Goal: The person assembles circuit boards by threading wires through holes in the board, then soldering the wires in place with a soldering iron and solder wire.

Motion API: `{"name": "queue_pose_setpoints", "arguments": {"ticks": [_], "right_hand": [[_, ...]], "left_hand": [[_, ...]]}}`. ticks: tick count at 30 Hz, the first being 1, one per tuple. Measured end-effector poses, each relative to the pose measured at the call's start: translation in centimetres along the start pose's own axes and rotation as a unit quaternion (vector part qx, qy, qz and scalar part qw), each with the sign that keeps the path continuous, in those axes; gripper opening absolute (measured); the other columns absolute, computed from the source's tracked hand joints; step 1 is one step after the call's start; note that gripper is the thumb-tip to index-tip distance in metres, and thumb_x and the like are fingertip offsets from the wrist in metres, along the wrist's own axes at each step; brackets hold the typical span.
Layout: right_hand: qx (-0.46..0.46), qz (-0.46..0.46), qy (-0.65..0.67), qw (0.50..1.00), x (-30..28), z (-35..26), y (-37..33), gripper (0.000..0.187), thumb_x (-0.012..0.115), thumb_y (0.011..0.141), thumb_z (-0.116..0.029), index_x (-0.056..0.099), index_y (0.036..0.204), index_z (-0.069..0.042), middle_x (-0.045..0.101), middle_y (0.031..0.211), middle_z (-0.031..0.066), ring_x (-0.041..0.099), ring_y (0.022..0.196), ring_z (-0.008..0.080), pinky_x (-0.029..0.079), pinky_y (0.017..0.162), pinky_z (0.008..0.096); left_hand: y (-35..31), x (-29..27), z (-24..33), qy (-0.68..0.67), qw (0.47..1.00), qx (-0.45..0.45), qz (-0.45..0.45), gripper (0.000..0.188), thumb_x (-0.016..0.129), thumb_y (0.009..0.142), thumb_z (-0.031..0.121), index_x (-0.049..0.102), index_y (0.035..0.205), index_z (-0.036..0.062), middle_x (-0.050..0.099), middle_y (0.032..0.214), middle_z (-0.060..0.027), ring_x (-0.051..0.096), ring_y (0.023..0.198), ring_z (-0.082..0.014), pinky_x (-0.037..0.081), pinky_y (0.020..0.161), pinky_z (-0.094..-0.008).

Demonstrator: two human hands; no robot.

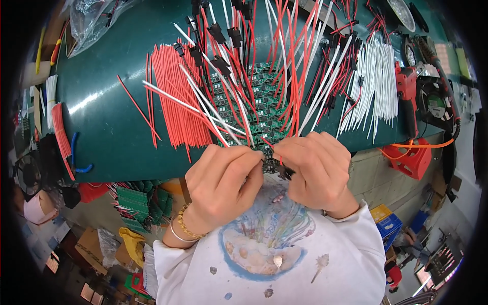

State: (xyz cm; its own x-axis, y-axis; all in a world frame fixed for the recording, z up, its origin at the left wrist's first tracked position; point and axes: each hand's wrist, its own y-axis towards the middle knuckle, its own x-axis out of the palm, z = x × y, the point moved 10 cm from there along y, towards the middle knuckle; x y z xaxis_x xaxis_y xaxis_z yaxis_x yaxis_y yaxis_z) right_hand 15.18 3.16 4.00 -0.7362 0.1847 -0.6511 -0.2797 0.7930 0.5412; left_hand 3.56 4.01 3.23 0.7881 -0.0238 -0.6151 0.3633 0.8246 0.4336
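Both my hands meet over the near end of a panel of green circuit boards (270,94). My left hand (223,178) is closed in a pinch at the boards' near left; what lies between its fingertips is hidden. Close beside it, my right hand (317,170) pinches a short red wire (268,143). A small black part (287,173) shows beneath the right fingers; I cannot tell if it is attached to that wire. Red and white wires, several ending in black plug connectors (216,33), stand up and fan out from the boards.
Left of the boards lies a large bundle of red wires (175,96), and on the right a white wire bundle (378,81). A red power tool (406,94) and a black fan (435,108) sit at the right edge. Stacked green boards (134,203) are below the green table (107,132).
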Motion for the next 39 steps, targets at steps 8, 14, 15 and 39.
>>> {"name": "queue_pose_setpoints", "arguments": {"ticks": [8, 14, 15, 39], "right_hand": [[0.161, 0.104, -0.019, 0.981, -5.7, 2.0, 0.0, 0.022, 0.060, 0.064, 0.009, 0.065, 0.082, -0.003, 0.060, 0.066, 0.0058, 0.050, 0.050, 0.0175, 0.037, 0.047, 0.0253], [0.347, 0.058, -0.219, 0.910, -7.6, 10.1, -4.3, 0.008, 0.070, 0.081, -0.008, 0.064, 0.076, -0.004, 0.058, 0.057, 0.0037, 0.049, 0.044, 0.0109, 0.034, 0.043, 0.0273], [0.386, 0.032, -0.219, 0.896, -7.0, 11.0, -4.8, 0.009, 0.070, 0.081, -0.009, 0.064, 0.076, -0.004, 0.059, 0.057, 0.0045, 0.051, 0.045, 0.0105, 0.035, 0.044, 0.0279], [0.174, 0.079, 0.142, 0.971, -3.5, 0.9, -2.6, 0.029, 0.073, 0.066, 0.011, 0.069, 0.092, -0.001, 0.061, 0.082, 0.0094, 0.058, 0.060, 0.0176, 0.044, 0.052, 0.0264]], "left_hand": [[0.7, -0.4, -1.3, 0.053, 0.985, -0.161, 0.007, 0.014, 0.073, 0.074, -0.002, 0.062, 0.081, 0.0025, 0.055, 0.067, -0.0047, 0.055, 0.047, -0.0156, 0.040, 0.042, -0.0265], [1.0, 0.0, -0.6, 0.068, 0.986, -0.153, -0.001, 0.012, 0.074, 0.076, 0.002, 0.063, 0.082, 0.0028, 0.054, 0.065, -0.0040, 0.054, 0.047, -0.0153, 0.039, 0.041, -0.0266], [1.1, -0.2, -0.3, 0.072, 0.987, -0.141, 0.005, 0.013, 0.074, 0.076, 0.001, 0.064, 0.084, 0.0025, 0.056, 0.066, -0.0045, 0.055, 0.048, -0.0161, 0.040, 0.042, -0.0268], [0.6, 0.9, 2.9, -0.141, 0.990, -0.006, 0.014, 0.021, 0.071, 0.068, -0.011, 0.063, 0.086, -0.0055, 0.063, 0.076, -0.0123, 0.061, 0.063, -0.0255, 0.048, 0.053, -0.0322]]}}
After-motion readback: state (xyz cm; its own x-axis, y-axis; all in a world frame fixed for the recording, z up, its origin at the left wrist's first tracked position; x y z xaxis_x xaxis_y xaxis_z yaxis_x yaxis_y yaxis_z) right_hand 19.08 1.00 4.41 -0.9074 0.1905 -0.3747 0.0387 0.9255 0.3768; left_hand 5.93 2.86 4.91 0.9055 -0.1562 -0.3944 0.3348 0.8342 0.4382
